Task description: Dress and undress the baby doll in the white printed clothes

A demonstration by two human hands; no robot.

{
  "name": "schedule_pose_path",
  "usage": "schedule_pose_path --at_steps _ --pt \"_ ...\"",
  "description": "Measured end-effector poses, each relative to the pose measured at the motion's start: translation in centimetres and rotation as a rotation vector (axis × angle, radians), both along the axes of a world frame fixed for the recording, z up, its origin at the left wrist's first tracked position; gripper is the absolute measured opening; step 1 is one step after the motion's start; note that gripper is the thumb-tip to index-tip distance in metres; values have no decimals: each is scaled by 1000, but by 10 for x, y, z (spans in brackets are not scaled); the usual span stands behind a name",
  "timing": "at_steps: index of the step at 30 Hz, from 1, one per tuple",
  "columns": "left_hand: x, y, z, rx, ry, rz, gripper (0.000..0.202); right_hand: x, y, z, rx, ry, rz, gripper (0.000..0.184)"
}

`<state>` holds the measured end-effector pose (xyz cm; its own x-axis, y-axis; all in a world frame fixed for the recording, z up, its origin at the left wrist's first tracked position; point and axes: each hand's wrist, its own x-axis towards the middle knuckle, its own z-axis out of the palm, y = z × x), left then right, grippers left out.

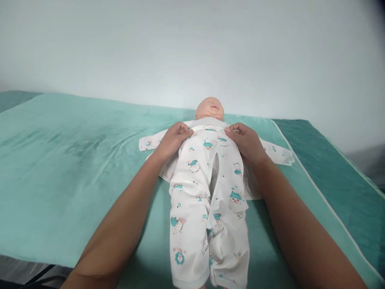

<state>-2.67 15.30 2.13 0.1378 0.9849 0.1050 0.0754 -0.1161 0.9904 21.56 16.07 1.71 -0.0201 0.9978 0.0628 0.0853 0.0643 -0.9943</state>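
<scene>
A baby doll (209, 107) lies on its back, its head toward the wall. White printed baby pants (192, 180) cover its legs and reach high up the chest, with a slit open at the crotch. Pinched at one corner of the waistband is my left hand (176, 138), thumb against fingers. My right hand (245, 140) grips the opposite corner the same way. Beneath the doll, a matching white baby shirt (281, 153) is spread with its sleeves out to both sides. The doll's arms are hidden, and its feet barely show at the bottom edge.
A light green blanket (60, 172) with soft wrinkles lies under the doll. Darker green cloth (339, 180) shows along the right. A pale wall (192, 48) rises just behind the doll's head. Dark cords or bars (42, 277) appear at the lower left, below the blanket's edge.
</scene>
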Motion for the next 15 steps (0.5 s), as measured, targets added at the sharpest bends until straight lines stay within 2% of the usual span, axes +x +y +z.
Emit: schedule_pose_path --at_steps 3,7,13,15 --pt "-3 -1 3 -33 -15 -17 25 4 -5 3 -11 11 53 31" --pt "-3 -2 2 -33 -52 33 26 16 -8 3 -31 48 124 28" --pt "-6 -3 -4 -110 -198 112 25 32 -9 -11 -68 178 62 27" --pt "-9 -3 -5 -128 -206 102 26 33 -11 -15 -71 206 60 26"
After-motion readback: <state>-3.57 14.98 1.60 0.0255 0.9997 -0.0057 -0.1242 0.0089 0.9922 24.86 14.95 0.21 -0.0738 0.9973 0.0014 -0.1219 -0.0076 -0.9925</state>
